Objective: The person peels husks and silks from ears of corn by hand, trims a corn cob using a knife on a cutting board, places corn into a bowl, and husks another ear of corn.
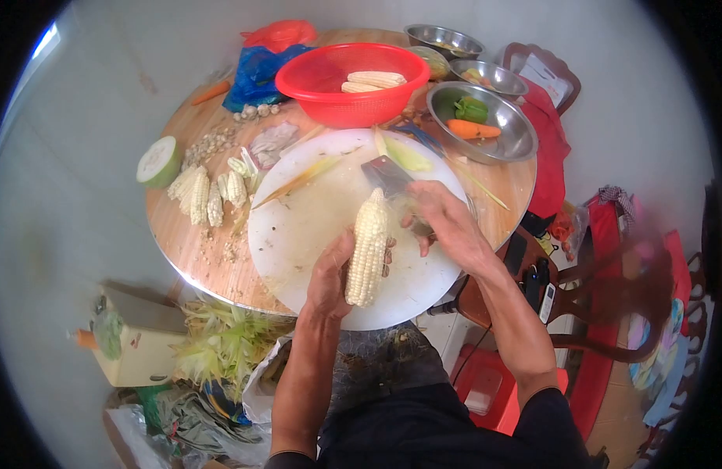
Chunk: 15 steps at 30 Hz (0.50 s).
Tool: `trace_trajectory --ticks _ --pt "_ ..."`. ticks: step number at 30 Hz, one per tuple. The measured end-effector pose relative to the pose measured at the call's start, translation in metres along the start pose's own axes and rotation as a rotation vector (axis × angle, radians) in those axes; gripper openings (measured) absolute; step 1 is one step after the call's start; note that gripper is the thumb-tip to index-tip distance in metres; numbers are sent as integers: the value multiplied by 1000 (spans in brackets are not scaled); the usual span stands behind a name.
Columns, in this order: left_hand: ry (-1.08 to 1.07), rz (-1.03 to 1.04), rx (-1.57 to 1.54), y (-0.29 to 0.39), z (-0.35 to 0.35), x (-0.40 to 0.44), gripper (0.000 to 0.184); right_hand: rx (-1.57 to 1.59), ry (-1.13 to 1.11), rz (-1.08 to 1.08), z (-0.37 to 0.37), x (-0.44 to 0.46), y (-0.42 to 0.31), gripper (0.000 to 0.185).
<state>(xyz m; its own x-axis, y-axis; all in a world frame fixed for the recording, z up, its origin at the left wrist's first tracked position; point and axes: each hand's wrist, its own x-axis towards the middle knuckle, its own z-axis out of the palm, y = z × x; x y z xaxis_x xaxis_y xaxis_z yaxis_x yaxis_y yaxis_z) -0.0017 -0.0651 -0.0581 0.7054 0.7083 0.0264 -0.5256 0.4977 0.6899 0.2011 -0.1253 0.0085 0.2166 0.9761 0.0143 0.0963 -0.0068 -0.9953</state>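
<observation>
Wooden surface (193,250), corn cob (367,254) over white board (302,223)

With our left hand (329,270), the nearer one, we are pinching the corn cob between fingers, rightward of the palm. Its long axis is running away from us, narrow tip pointing toward the knife (386,173) our right hand (447,223) is gripping.

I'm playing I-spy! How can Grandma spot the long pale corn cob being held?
On the round brown wooden table lies a round white board. Over it, the bare left hand holds the long pale corn cob. Only this cob is in a hand.
</observation>
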Motion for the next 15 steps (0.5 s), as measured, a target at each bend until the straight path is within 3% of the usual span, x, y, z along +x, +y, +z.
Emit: trace_trajectory --ticks 2,6,9,11,15 --pt "0 1 12 1 3 0 65 -59 -94 -50 6 1 0 48" --pt "32 -39 46 -2 -1 0 61 -358 -99 -155 17 4 -14 50" --pt "5 -45 98 0 -1 -1 58 -532 -261 -155 8 13 -18 49" --pt "20 -62 107 0 3 -1 57 -842 -277 -194 4 9 -30 40" --pt "-5 -69 106 -3 -2 0 56 -828 -328 -270 -2 4 -31 32"
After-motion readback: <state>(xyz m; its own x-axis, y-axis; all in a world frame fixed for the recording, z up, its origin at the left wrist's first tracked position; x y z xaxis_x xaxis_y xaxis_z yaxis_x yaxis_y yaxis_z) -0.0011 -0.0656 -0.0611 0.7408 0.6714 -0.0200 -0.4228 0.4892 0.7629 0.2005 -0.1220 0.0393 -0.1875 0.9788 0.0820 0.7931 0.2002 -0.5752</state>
